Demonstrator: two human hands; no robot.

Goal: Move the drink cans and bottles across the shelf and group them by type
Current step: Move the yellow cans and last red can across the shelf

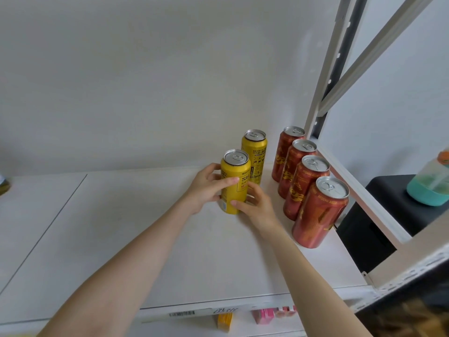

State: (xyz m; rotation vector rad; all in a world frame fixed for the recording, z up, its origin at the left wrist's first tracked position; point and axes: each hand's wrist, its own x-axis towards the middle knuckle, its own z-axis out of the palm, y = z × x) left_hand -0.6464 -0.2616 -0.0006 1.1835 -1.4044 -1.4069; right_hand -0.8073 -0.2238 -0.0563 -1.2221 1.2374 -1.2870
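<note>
A pale, whitewashed wooden shelf board (150,239) fills the lower half of the frame, backed by a plain white wall (145,69). A white metal shelf upright with a diagonal brace (323,93) rises through the upper right of the frame.

At right of centre, four tall red aluminium drink cans with gold lettering (308,188) stand upright in a line along the shelf's right edge, running from the back toward the front, each just beside the next.

At the centre of the frame stands a yellow aluminium drink can with black lettering (234,181), upright on the shelf. The left hand (206,188) wraps its left side, thumb across the front, and the right hand (257,205) presses its lower right side with the fingers, so both hands are closed around this can. A second yellow aluminium can (255,154) stands upright just behind it, toward the wall.

At the right edge of the frame a clear bottle with a teal base (430,183) sits on a black box (388,210) beyond the shelf.

Along the bottom edge, a white barcode label strip (184,313) runs on the shelf's front lip, with small pink and orange packages (264,314) showing below.
</note>
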